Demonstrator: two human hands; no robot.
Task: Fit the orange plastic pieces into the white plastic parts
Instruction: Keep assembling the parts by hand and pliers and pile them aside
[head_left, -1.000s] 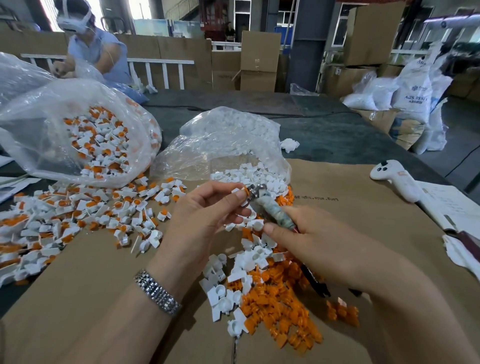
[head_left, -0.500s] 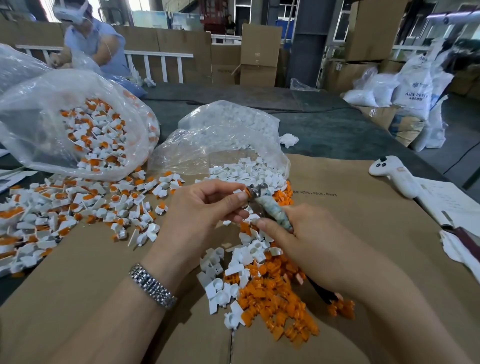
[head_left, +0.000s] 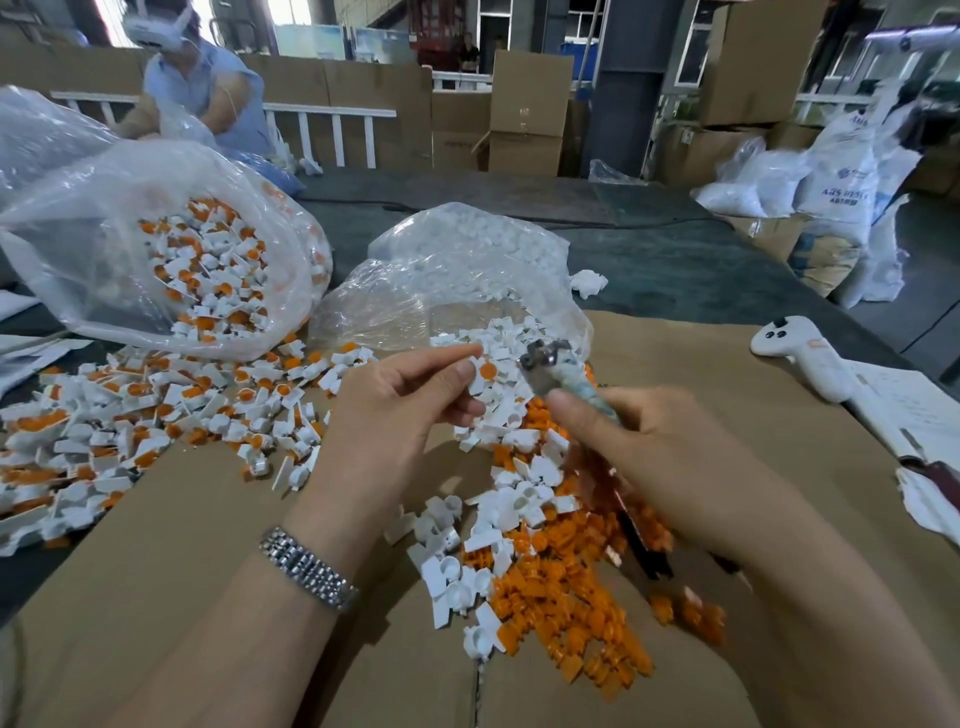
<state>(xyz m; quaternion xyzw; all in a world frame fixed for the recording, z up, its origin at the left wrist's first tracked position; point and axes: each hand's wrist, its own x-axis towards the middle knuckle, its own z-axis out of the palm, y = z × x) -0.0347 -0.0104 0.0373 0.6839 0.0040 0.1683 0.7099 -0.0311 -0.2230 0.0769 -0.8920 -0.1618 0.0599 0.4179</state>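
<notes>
Head view puts your left hand (head_left: 400, 410) at the centre of things: thumb and forefinger pinch a white part (head_left: 480, 375) whose orange piece (head_left: 488, 371) already sits in its socket, so this one looks fitted. Your right hand (head_left: 660, 457) is curled round a wrapped tool (head_left: 558, 374), its metal tip just beside the held part and not touching it, as far as the frame shows.

Below your hands, on the cardboard sheet (head_left: 182, 545), lies the stock you have left: a long heap of loose orange pieces (head_left: 566, 587) with empty white parts (head_left: 452, 551) scattered along its left edge and over its top. Beyond your fingers a clear bag (head_left: 457, 291) spills more empty white parts towards you.

To your left, the finished work is plain to see: a wide spread of fitted parts (head_left: 156, 415) covers the sheet's edge, white bodies each showing an orange centre, and the big bag (head_left: 171, 249) behind it holds many more of the same.

My reading is that you are well into the job, though far from its end. The finished pile is large, but the orange heap is still thick and the white bag is a good part full. The part in your fingers seems ready to join the pile on the left.
</notes>
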